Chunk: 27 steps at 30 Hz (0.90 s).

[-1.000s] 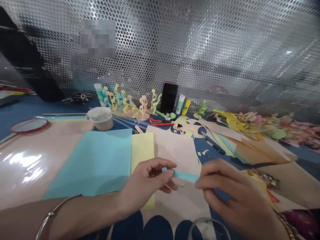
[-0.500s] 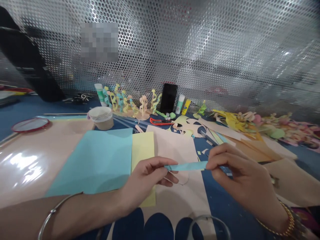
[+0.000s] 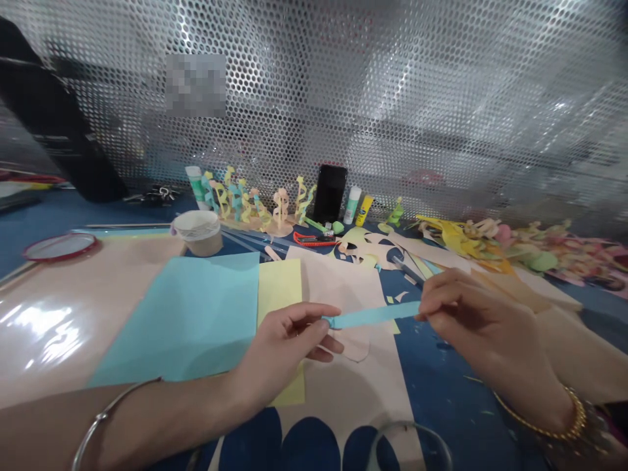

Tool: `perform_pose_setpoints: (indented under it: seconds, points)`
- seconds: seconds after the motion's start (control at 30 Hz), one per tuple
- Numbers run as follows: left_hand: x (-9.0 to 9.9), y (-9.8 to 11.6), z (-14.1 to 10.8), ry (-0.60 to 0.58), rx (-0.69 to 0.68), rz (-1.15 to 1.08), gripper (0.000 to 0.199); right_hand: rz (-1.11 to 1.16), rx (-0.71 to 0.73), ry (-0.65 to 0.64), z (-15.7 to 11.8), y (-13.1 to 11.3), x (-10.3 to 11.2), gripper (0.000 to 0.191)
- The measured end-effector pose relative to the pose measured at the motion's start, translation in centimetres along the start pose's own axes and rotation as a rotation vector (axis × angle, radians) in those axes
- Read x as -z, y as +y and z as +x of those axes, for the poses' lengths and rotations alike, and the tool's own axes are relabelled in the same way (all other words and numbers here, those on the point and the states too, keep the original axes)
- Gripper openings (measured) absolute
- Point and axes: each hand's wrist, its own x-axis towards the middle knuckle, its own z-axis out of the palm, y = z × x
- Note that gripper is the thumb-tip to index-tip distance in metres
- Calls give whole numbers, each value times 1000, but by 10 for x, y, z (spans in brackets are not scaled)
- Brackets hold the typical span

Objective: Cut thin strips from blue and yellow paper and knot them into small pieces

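Observation:
A narrow light blue paper strip (image 3: 373, 316) stretches between my hands, slanting slightly up to the right. My left hand (image 3: 289, 347) pinches its curled left end between thumb and fingers. My right hand (image 3: 475, 320) grips the other end with its fingertips. Below the strip lies a peach paper sheet (image 3: 338, 281) with a rounded cut-out shape (image 3: 358, 347) at the left hand's fingertips. A light blue paper sheet (image 3: 181, 314) and a pale yellow paper sheet (image 3: 279, 288) lie to the left, partly under my left wrist.
Along the back stand paper-strip sculptures (image 3: 235, 196), a black phone (image 3: 330, 193), a glue stick (image 3: 352, 204) and a red utility knife (image 3: 311, 239). A paper cup (image 3: 197, 232) stands at back left. Paper scraps (image 3: 490, 235) lie at right, before a perforated metal screen (image 3: 392, 98).
My right hand has moved right and slightly up, drawing the strip straighter and tilting its right end upward. My left hand has stayed nearly in place.

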Motion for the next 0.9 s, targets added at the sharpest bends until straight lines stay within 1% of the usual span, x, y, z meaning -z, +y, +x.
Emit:
perform_pose_setpoints:
  seconds: [0.1, 0.2, 0.27, 0.33, 0.43, 0.53, 0.63, 0.73, 0.83, 0.87, 0.9]
  points:
    - [1, -1, -1, -21, -11, -50, 16, 43, -18, -10, 2, 2, 1, 17]
    - [0, 0, -2, -32, -27, -80, 13, 87, -72, -35, 1, 4, -1, 15]
    - [-1, 1, -2, -9, -50, -47, 10, 127, -119, -56, -1, 5, -2, 14]
    - [-2, 2, -2, 26, -67, 5, 14, 187, -162, -81, -4, 6, -3, 13]
    - [-3, 2, -2, 46, -30, 2, 16, 322, -242, -99, -6, 8, -3, 12]
    - [-3, 1, -2, -2, 14, -35, 17, 465, -338, -54, -4, 11, -1, 8]
    - [-4, 1, -3, -47, 32, -34, 14, 550, -404, -11, -1, 14, -1, 8]
    - [-4, 0, -4, -55, 29, -20, 10, 571, -415, -13, 0, 14, -3, 9]
    - [-4, 0, -5, -48, 0, 1, 8, 538, -376, -94, -2, 10, -4, 5]
    - [-3, -1, -5, -42, -10, 5, 9, 505, -341, -122, -3, 8, -4, 7]
    - [-3, -1, -5, -36, -22, 9, 11, 453, -294, -136, -4, 4, -4, 15]
